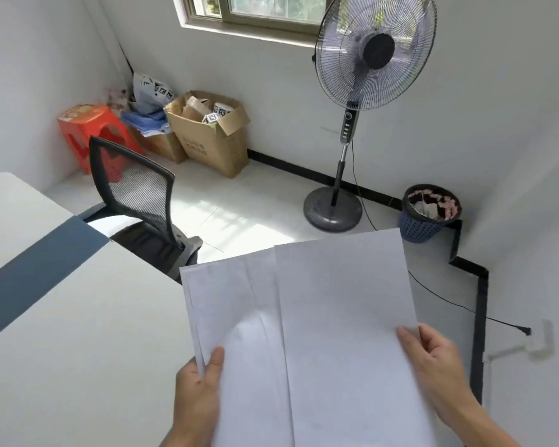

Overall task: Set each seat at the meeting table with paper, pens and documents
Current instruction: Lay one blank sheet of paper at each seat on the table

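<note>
I hold a fanned stack of blank white paper sheets (pixel 304 317) in front of me, beside the right end of the white meeting table (pixel 78 333). My left hand (pixel 197 391) grips the left sheets at their lower left edge, thumb on top. My right hand (pixel 433 359) pinches the top right sheet (pixel 346 301) at its right edge. A black mesh office chair (pixel 139 201) is tucked in at the table's far side. No pens are in view.
A dark blue strip (pixel 36 262) crosses the table. A standing fan (pixel 368 91) with its cable is ahead on the floor, a blue waste basket (pixel 430 214) right of it. Cardboard boxes (pixel 210 133) and a red stool (pixel 88 127) fill the far corner.
</note>
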`<state>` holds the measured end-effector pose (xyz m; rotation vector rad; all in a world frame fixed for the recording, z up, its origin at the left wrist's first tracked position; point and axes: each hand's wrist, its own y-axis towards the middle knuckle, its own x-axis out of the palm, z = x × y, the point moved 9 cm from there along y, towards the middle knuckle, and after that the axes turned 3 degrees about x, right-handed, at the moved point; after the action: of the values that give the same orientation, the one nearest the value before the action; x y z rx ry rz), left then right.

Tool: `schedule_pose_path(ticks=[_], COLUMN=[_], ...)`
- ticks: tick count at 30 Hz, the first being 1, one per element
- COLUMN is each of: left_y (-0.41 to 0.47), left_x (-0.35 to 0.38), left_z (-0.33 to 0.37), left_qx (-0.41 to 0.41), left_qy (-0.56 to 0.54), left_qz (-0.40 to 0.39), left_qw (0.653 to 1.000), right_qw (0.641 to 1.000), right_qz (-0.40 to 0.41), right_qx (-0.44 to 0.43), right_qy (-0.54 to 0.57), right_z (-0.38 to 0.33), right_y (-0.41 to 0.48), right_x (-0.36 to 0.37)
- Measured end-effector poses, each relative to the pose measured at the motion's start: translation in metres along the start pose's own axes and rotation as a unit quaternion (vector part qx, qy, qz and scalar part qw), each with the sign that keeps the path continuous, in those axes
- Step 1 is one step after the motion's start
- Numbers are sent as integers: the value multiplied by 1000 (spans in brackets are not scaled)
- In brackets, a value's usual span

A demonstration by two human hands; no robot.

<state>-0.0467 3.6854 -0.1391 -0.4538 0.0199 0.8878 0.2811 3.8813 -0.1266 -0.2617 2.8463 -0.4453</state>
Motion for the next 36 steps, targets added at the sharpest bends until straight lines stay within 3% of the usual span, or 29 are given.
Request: schedule_pose_path(ticks=[9,19,27,36], left_y=[145,275,316,378], left_x=[66,118,115,54], left_z=[110,170,214,194], left_qx=[17,-4,-36,-69], left_qy=[-14,-14,-51,-126], left_qz=[-15,145,318,453], left_qw=[1000,989,946,880], right_qw=[1000,994,955,905], right_qz=[-7,-97,-266,-379], right_qx=[19,-29,-77,-101], right_qy=[-1,-28,-111,-164], right_z=[-60,-157,-259,-306], right_y=[161,394,545,589], right_x=[22,99,230,419])
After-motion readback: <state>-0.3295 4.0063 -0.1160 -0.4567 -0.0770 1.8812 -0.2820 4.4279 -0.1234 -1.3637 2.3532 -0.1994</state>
